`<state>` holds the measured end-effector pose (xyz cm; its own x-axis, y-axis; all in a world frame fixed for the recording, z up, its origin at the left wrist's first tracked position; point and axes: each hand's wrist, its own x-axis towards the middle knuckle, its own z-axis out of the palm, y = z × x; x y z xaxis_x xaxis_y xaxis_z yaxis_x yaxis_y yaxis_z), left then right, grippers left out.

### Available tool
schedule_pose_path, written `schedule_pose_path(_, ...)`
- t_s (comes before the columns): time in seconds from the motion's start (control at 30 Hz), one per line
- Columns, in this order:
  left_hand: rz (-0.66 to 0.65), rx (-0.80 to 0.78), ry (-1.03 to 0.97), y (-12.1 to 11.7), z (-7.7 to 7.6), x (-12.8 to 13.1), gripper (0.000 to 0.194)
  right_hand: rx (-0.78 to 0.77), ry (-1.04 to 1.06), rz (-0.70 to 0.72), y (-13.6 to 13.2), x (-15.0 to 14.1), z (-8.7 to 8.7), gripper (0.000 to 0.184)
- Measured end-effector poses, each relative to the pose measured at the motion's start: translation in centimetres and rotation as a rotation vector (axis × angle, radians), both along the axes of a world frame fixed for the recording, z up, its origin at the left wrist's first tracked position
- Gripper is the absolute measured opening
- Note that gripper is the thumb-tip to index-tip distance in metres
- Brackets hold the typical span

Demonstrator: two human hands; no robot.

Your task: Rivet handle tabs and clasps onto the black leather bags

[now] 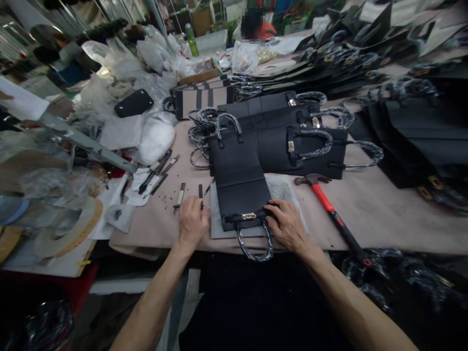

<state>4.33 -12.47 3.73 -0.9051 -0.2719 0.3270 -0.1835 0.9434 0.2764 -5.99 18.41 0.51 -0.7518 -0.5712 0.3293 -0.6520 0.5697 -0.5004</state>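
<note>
A black handbag panel (pixel 241 195) lies on a pale board (pixel 298 207) at the table's front edge. A metal clasp (pixel 249 216) sits on its near strap, and a plastic-wrapped handle (pixel 256 246) loops toward me. My right hand (pixel 287 222) grips the panel's right edge near the strap, fingers bent over it. Left of the board, my left hand (pixel 192 222) is palm down with curled fingers, among slim metal tools. A short dark rod (pixel 200 190) and a flat metal tool (pixel 181 194) are right at its fingertips. What those fingers hold is hidden.
A hammer (pixel 331 212) with a red and black handle lies to the right. More black bag panels (pixel 278 141) are piled behind, others (pixel 431 126) at far right. Plastic bags (pixel 157 134), a phone-like black object (pixel 134 102) and tape rolls (pixel 78 234) crowd the left.
</note>
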Motion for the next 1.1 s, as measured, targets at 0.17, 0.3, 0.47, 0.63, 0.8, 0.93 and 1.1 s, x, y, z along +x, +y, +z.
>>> schedule_pose_path(0.17,-0.336,0.199,0.024,7.2,-0.8,0.1,0.02,-0.009,0.017,-0.003,0.0,-0.2,-0.7,0.026)
schedule_pose_path(0.3,-0.326,0.058,-0.12,8.4,0.2,-1.5,0.01,0.058,0.068,0.036,-0.1,-0.6,-0.1,0.027)
schedule_pose_path(0.47,-0.533,-0.074,-0.226,7.7,1.3,-2.3,0.013,0.296,0.144,0.264,-0.5,-1.9,2.2,0.029)
schedule_pose_path(0.63,-0.569,-0.154,-0.212,7.4,1.0,-1.4,0.023,0.495,0.252,0.485,-1.4,-2.6,4.6,0.031)
schedule_pose_path(0.8,-0.622,0.054,-0.031,5.3,-0.9,-0.7,0.035,0.593,0.405,0.553,-2.2,-2.4,5.1,0.024)
schedule_pose_path(0.93,-0.702,0.285,0.106,3.3,-3.2,-0.2,0.044,0.573,0.345,0.5,-2.0,-2.3,4.7,0.024)
schedule_pose_path(1.1,-0.736,0.376,0.116,2.3,-4.5,0.1,0.043,0.475,0.218,0.513,-0.7,-3.0,4.3,0.026)
